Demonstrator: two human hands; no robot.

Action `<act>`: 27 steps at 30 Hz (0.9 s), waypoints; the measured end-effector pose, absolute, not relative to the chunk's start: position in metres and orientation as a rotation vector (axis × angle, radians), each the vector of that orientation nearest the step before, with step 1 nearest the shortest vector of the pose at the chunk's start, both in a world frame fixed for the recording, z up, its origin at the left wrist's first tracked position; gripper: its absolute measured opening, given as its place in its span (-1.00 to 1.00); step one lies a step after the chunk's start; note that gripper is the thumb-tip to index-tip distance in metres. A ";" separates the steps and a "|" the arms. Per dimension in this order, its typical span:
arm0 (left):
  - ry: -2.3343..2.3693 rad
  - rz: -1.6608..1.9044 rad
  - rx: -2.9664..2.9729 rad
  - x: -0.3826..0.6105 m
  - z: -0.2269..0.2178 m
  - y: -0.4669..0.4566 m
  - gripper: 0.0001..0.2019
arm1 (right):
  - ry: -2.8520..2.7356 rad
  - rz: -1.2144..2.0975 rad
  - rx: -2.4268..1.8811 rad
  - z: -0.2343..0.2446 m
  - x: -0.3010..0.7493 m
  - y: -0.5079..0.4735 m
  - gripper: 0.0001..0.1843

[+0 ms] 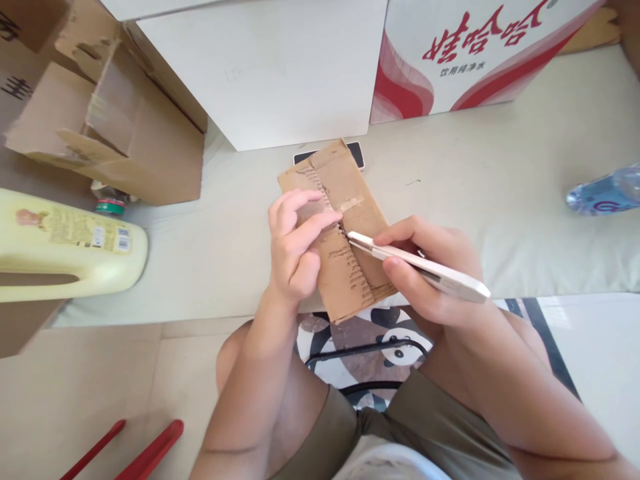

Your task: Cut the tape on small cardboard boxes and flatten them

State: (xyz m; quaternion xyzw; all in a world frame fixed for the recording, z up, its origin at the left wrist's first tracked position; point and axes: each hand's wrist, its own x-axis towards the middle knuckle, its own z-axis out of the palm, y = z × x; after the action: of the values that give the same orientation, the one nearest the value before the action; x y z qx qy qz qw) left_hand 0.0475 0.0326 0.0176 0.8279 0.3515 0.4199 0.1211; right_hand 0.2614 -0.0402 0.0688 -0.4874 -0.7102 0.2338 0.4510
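Note:
A flat piece of brown cardboard [361, 247] lies tilted near the front edge of the pale padded surface, its ridged inner layer showing along a torn strip down the middle. My left hand [296, 243] rests on its left side, fingers bent and apart, the index fingertip at a ragged hole in the strip. From the right, my right hand [430, 267] grips a slim white utility knife [450, 279], whose tip points at the same hole. Whether the tip goes into the cardboard is too small to tell.
Behind the cardboard stand a white box [280, 80] and a red-and-white carton [450, 60]; a dark, white-rimmed object [356, 155] lies partly under it. At left are an open brown box [150, 133] and a yellow jug [75, 240]. A water bottle [607, 192] lies at right.

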 end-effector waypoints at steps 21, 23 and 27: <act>1.016 1.397 2.293 0.041 0.010 0.028 -0.44 | -1.443 0.555 -1.214 0.056 0.262 -0.046 -0.89; 1.001 1.426 2.278 0.042 0.010 0.027 -0.48 | -1.444 0.562 -1.261 0.056 0.260 -0.044 -0.89; 1.010 1.452 2.258 0.042 0.009 0.026 -0.55 | -1.402 0.569 -1.333 0.057 0.258 -0.041 -0.90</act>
State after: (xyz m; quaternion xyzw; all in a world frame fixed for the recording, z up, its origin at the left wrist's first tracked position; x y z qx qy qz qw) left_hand 0.0423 0.0260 0.0091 0.7798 0.3489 0.5016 0.1362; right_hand 0.2579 -0.0415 0.0566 -0.5591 -0.5880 0.2388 0.5336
